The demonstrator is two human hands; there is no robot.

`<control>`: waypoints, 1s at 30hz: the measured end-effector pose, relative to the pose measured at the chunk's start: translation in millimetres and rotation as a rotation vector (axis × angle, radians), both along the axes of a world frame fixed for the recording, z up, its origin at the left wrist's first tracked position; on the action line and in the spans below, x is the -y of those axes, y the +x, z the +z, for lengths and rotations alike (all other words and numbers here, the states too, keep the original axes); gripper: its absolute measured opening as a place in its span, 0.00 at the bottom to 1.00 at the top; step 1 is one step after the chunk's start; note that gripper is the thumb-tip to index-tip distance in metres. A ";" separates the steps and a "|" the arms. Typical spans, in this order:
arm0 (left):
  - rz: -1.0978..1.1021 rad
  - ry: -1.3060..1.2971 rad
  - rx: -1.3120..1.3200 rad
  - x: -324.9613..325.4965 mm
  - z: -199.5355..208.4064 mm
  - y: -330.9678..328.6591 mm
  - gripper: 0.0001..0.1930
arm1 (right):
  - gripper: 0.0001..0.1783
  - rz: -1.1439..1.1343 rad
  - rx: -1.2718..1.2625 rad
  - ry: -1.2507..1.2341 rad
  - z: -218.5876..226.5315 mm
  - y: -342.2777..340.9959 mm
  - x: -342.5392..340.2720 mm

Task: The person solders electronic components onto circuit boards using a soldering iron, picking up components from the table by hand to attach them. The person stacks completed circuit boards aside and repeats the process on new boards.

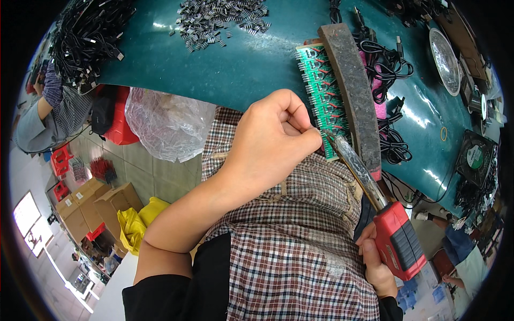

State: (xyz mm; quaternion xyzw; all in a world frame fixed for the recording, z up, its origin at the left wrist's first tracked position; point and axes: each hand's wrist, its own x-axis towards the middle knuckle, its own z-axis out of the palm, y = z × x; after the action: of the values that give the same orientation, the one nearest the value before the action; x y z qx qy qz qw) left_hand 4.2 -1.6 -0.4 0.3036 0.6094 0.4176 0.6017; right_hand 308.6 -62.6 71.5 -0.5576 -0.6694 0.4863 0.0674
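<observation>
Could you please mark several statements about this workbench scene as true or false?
1. The right hand holds a soldering iron with a red and black handle. True.
2. The iron's tip is at the far end of the circuit board strip. False: it is at the near end of the green circuit board strip.
3. A dark bar runs along the strip's right side. True.
4. The left hand lies flat. False: the left hand has its fingers curled in, close to the iron's tip.
5. A pile of small parts lies on the teal table. True.
</observation>
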 end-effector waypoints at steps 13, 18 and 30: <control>0.000 -0.004 -0.017 0.0 2.2 1.9 0.12 | 0.15 -0.031 0.010 -0.009 2.8 -0.2 2.9; 0.001 0.001 -0.027 0.1 2.1 2.3 0.12 | 0.16 -0.022 -0.012 0.040 1.5 -1.2 2.8; 0.045 0.011 -0.021 0.3 0.8 3.4 0.09 | 0.15 -0.029 0.087 0.011 4.3 3.0 6.6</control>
State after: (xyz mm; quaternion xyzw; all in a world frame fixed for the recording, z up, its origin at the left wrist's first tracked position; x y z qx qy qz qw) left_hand 7.6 -1.9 0.5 0.2974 0.6201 0.4314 0.5839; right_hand 311.7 -69.2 75.7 -0.5876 -0.6661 0.4568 0.0486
